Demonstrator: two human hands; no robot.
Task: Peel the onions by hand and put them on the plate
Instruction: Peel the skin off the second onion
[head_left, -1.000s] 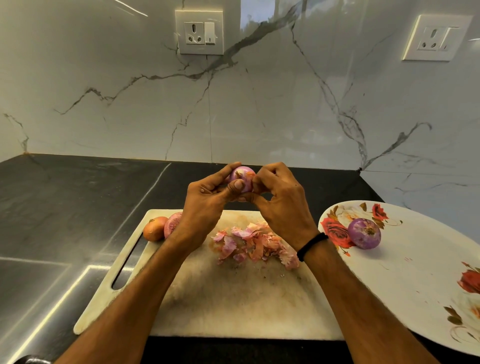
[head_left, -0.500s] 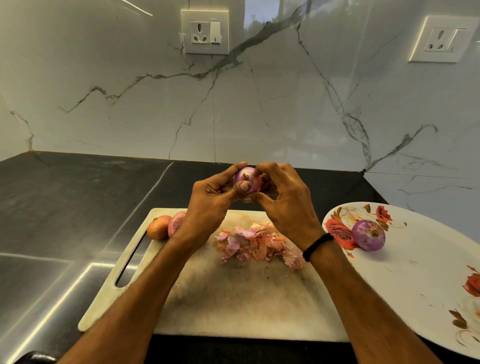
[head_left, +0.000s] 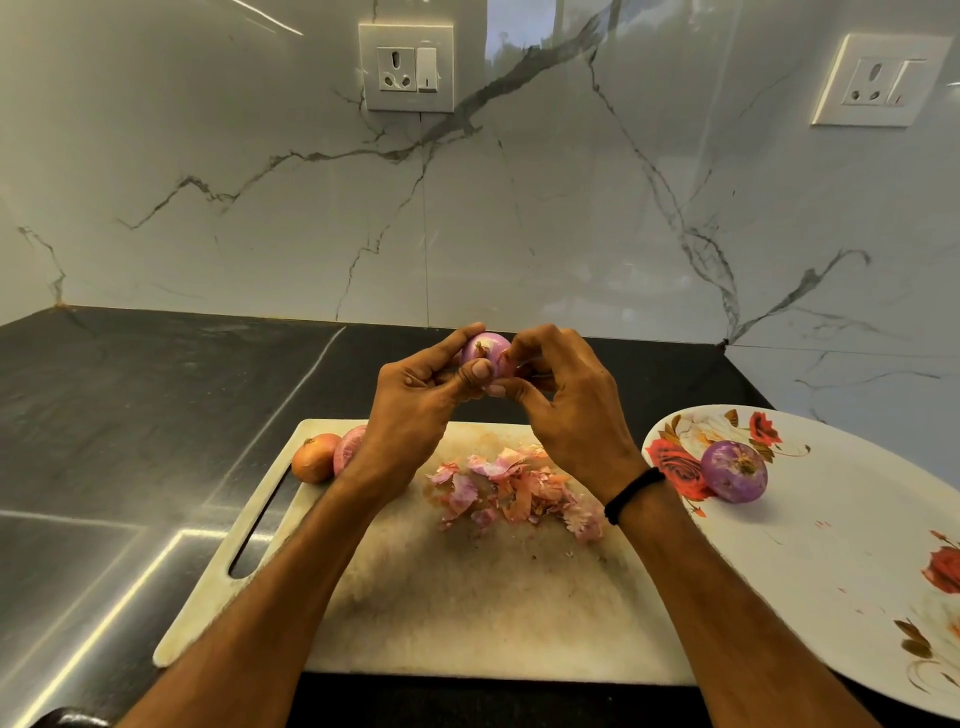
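Mid-frame above the board, left hand fingers curl round onion, right hand fingertips pinch its skin; peeled onion on plate at right.

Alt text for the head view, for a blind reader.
Left hand and right hand grip an onion above a cutting board littered with skins. Two more onions sit on the board; a peeled onion lies on the plate.

Dark, glossy stone counter. Pale cutting board lies flat at its centre; floral plate sits just beside the board, on the right.
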